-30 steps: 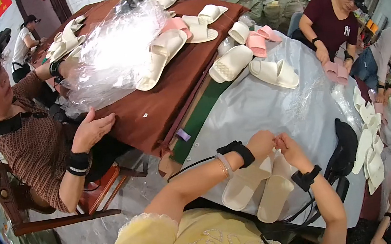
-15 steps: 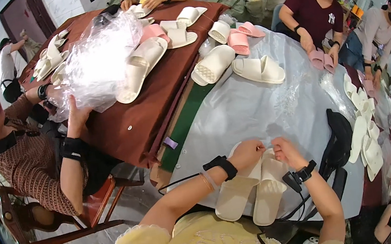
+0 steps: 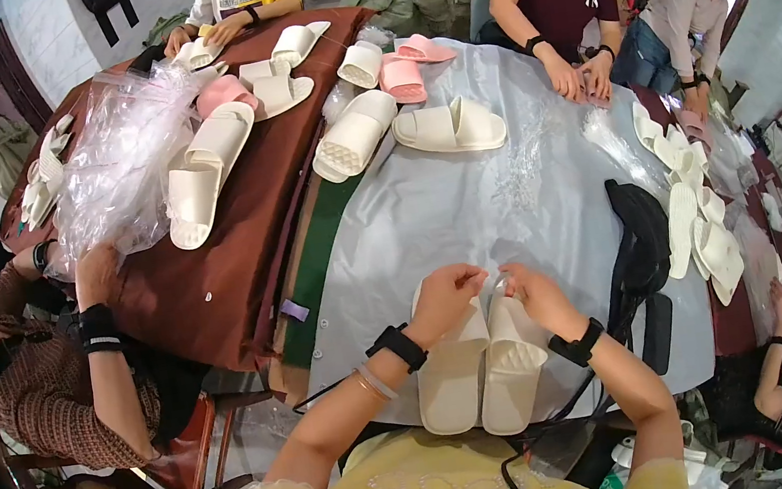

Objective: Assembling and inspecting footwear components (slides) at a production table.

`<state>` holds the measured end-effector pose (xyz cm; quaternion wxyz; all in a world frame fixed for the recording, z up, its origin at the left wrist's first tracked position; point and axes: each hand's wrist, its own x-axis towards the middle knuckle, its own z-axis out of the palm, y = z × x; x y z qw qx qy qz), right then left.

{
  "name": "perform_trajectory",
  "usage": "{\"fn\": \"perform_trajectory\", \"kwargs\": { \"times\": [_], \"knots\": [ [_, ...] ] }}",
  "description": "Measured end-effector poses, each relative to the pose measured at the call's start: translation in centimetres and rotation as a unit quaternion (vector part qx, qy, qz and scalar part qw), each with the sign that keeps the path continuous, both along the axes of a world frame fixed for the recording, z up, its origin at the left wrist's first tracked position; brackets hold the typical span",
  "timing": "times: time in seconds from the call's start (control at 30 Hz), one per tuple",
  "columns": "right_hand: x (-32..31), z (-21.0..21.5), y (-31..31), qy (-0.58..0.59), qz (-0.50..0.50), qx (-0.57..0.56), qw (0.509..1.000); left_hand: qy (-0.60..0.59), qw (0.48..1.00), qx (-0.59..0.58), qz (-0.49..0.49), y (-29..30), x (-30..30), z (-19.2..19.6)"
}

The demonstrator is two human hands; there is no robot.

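In the head view, the left hand (image 3: 447, 301) and right hand (image 3: 539, 297) are near each other, fingers curled inward; I cannot tell whether they pinch anything. Below them, two cream slippers (image 3: 453, 387) lie side by side on the near part of the table (image 3: 363, 259). A black bag (image 3: 641, 229) lies to the right; another slipper (image 3: 434, 129) lies farther off.
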<state>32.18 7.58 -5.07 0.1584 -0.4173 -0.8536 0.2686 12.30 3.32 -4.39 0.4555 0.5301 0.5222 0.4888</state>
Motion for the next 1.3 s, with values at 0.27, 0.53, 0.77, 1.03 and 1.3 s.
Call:
{"fn": "perform_trajectory", "kwargs": {
  "times": [0.27,0.53,0.77,1.03,1.3],
  "knots": [
    [0.3,0.1,0.8,0.310,-0.268,-0.299,0.862,-0.004,0.995,-0.096,-0.029,0.0,0.2,-0.9],
    [-0.5,0.6,-0.3,0.350,-0.145,-0.342,0.860,-0.031,0.997,-0.072,0.010,-0.2,0.6,-1.6],
    [-1.7,0.4,-2.2,0.354,-0.158,-0.416,0.822,-0.011,0.996,-0.087,0.000,-1.4,0.6,-0.5],
    [-2.3,0.8,-3.0,0.335,-0.182,-0.402,0.832,-0.026,0.999,-0.004,-0.030,-1.9,1.2,1.5],
    [-2.8,2.0,-2.7,0.499,-0.257,-0.243,0.791,0.063,0.997,-0.042,0.015,-2.3,1.0,-1.3]
  ]
}}
